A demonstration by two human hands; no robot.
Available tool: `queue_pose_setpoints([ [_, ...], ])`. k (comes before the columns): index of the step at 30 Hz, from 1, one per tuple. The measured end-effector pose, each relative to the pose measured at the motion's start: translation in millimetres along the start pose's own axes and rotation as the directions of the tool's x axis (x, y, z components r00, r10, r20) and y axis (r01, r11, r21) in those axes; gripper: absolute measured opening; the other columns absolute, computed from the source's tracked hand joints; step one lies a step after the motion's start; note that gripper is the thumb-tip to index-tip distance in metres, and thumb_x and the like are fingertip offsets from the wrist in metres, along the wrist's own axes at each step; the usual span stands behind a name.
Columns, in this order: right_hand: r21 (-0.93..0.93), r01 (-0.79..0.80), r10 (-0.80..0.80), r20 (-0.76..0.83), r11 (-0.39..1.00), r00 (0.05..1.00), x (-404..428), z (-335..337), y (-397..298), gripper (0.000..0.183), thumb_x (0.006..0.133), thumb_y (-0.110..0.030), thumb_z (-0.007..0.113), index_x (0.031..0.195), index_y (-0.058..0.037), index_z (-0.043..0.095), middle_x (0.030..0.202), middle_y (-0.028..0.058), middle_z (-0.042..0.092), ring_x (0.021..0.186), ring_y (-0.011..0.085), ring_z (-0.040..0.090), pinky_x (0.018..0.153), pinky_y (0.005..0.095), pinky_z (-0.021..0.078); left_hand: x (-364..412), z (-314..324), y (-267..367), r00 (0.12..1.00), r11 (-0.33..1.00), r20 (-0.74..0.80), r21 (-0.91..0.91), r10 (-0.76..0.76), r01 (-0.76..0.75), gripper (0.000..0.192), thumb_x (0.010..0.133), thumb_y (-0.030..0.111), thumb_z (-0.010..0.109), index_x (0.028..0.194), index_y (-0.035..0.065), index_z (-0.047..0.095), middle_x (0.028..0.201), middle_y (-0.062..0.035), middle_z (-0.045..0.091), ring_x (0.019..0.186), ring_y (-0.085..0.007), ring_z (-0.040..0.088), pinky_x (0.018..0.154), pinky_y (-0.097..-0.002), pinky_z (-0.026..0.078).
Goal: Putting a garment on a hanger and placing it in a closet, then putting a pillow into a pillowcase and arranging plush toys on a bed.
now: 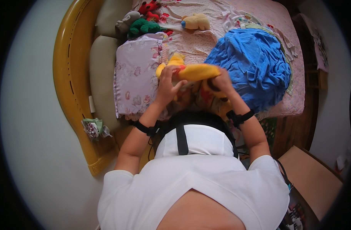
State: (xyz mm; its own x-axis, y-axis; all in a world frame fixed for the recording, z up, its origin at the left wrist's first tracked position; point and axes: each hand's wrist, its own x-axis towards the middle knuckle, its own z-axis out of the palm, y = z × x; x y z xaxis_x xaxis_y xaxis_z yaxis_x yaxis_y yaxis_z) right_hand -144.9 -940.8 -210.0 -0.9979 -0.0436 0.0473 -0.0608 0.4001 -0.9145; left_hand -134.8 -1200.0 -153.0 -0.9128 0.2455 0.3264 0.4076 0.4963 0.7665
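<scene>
My left hand [167, 87] is at the left part of a yellow soft item [198, 72], its fingers over a red patch and its thumb spread toward the middle. At the item's right end my right hand [223, 82] grips it with curled fingers. The item is stretched between both hands above the near edge of the bed and is partly blurred; whether it is a plush toy or a cloth, I cannot tell. Yellow, red and dark patterned material hangs below it. A folded pale floral cloth [138, 77] lies by my left hand, and a heaped blue cloth [250, 66] by my right.
On the bed [296, 97] sit a beige plush toy [197, 21] and green [145, 26], grey [131, 18] and red [149, 7] plush toys. A wooden headboard [62, 57] with padded cushions [102, 72] stands left, holding a wrapped bouquet [95, 128]. A brown board [310, 179] lies at lower right.
</scene>
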Motion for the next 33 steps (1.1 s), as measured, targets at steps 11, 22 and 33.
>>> queue_pose_setpoints([
  [11,0.141,0.171,-0.053,-0.599,0.975,0.799,-19.8,-112.7,-34.1,0.03,0.09,-0.001,0.058,0.119,0.0024,0.064,0.109,0.0068,0.071,0.096,0.0141,0.065,0.085,0.0288,0.0515,-66.8,10.5,-57.5,0.95,0.967,0.181,0.033,-0.253,0.251,0.034,0.09,0.021,0.069,0.117,0.0027,0.058,0.11,-0.0152,0.059,0.105,-0.033,0.058,0.094,-0.0398,0.046],
  [22,-0.235,0.426,-0.315,0.394,0.874,0.864,-53.4,-41.5,-55.8,0.051,0.067,-0.002,0.075,0.117,-0.0132,0.07,0.103,0.017,0.069,0.098,0.0369,0.065,0.088,0.0415,0.0508,-0.2,48.7,12.1,0.938,0.906,0.316,0.34,0.141,-0.251,0.066,0.079,0.013,0.074,0.14,0.0168,0.049,0.156,-0.0138,0.03,0.144,-0.0361,0.029,0.117,-0.0473,0.026],
  [33,-0.145,0.243,-0.126,0.552,0.959,0.824,-41.0,-20.8,-6.6,0.059,0.076,-0.013,0.075,0.131,-0.0078,0.054,0.109,0.0199,0.068,0.103,0.0366,0.065,0.09,0.0436,0.0505,-72.0,61.3,-76.4,0.792,0.89,0.428,0.335,-0.436,0.309,0.032,0.085,0.02,0.065,0.116,0.0105,0.063,0.105,-0.0198,0.068,0.097,-0.0414,0.064,0.08,-0.0474,0.052],
])
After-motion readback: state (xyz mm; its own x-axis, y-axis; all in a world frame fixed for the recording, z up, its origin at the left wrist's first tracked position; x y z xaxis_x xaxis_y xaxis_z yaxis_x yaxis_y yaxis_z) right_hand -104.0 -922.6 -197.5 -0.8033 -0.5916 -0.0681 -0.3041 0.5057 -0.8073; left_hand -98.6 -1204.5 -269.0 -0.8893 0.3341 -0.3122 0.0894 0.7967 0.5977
